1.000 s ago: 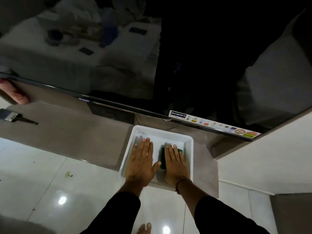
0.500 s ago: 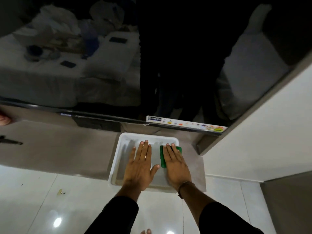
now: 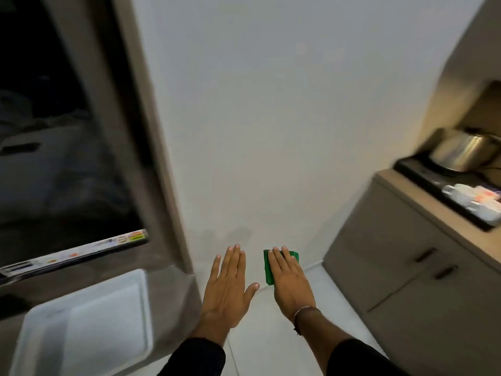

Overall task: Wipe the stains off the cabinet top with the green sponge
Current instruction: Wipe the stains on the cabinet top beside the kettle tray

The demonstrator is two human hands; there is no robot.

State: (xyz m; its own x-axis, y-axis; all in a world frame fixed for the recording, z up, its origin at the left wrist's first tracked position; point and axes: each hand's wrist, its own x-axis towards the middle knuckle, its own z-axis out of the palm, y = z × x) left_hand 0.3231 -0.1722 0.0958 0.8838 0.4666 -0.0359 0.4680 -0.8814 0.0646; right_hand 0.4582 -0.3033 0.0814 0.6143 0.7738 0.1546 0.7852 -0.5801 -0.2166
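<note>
In front of me: I am holding both hands out flat, palms down, side by side but apart, over the pale floor by the white wall.
Left hand: my left hand is stretching out empty, fingers straight and close together, thumb sticking out towards the other hand.
Right hand: my right hand is lying flat on top of the green sponge, fingers straight; I cannot tell how the sponge is staying against the palm.
Sponge: it is showing green beyond my fingertips and along the thumb side of the hand.
Wrist: a thin bracelet is sitting on my right wrist, above the dark sleeve.
Lower left: the white tray is resting on the brown shelf under the dark screen, well apart from both hands.
Right side: the cabinet top is carrying a black tray with a metal kettle and white cups, blurred.
</note>
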